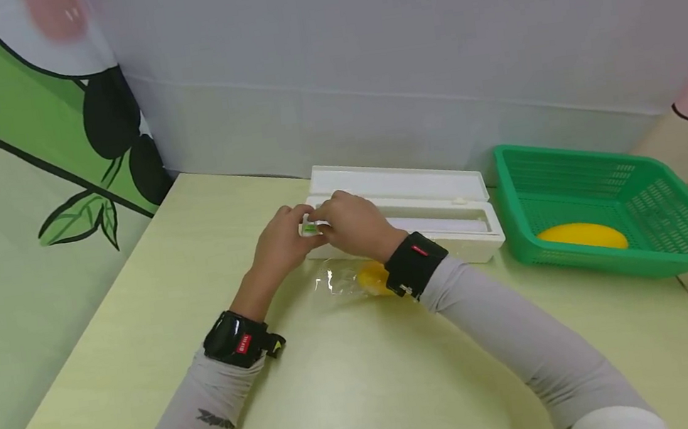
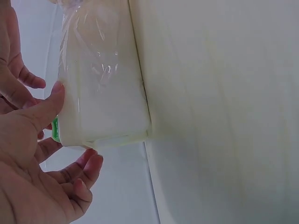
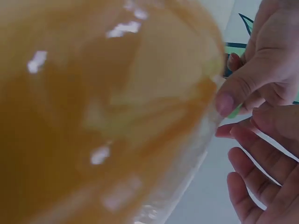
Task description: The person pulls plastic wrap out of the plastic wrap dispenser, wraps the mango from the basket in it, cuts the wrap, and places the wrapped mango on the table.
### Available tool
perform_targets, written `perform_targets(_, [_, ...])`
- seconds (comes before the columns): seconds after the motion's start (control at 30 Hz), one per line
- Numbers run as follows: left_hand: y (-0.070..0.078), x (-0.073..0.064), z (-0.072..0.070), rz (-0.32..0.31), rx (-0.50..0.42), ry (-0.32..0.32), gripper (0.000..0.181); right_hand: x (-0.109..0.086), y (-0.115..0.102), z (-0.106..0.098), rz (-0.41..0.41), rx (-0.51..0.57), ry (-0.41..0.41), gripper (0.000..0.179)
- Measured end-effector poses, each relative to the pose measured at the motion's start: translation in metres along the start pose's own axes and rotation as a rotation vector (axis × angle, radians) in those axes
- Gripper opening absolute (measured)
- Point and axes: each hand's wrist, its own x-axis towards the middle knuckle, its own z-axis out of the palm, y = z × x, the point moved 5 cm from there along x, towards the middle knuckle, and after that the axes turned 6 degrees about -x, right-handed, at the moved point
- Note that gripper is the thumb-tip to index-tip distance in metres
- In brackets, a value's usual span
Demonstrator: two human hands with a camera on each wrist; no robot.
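Observation:
A long white dispenser box [image 1: 459, 247] stands at the back of the table with its lid [image 1: 404, 182] raised and a whitish roll [image 1: 442, 224] inside. At its left end, my left hand [image 1: 279, 245] pinches the box edge, thumb in front and fingers behind, beside a small green piece [image 2: 55, 129]. My right hand [image 1: 355, 226] reaches over from the right, fingertips close to the green piece and left thumb, fingers loosely bent. Below it, a yellow rounded item [image 1: 373, 279] lies under clear plastic film [image 1: 334, 279] against the box front; it fills much of the right wrist view.
A green plastic basket [image 1: 583, 271] stands right of the box, with a yellow oval item [image 1: 581, 235] inside. Behind the pale table [image 1: 339, 387] hangs a light cloth backdrop [image 1: 364, 62]. A printed wall [image 1: 32, 245] borders the left side.

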Motion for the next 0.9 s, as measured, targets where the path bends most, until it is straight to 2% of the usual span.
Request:
perform_targets(0.27, [-0.002,0.001,0.002,0.017,0.01,-0.017,0.059,0.001,0.001,0.01,-0.024,-0.022,0.029,0.022])
perform_targets(0.6, [-0.006,0.003,0.006,0.025,0.022,-0.003,0.047,0.005,0.003,0.018,0.017,-0.014,0.038,0.006])
perform_targets(0.77, [-0.006,0.003,0.009,0.014,0.036,-0.006,0.047,0.007,0.006,0.022,0.046,-0.025,0.02,0.008])
perform_targets(0.9, [-0.005,0.004,0.008,0.014,0.058,0.008,0.044,0.007,0.006,0.022,0.037,-0.028,0.026,0.011])
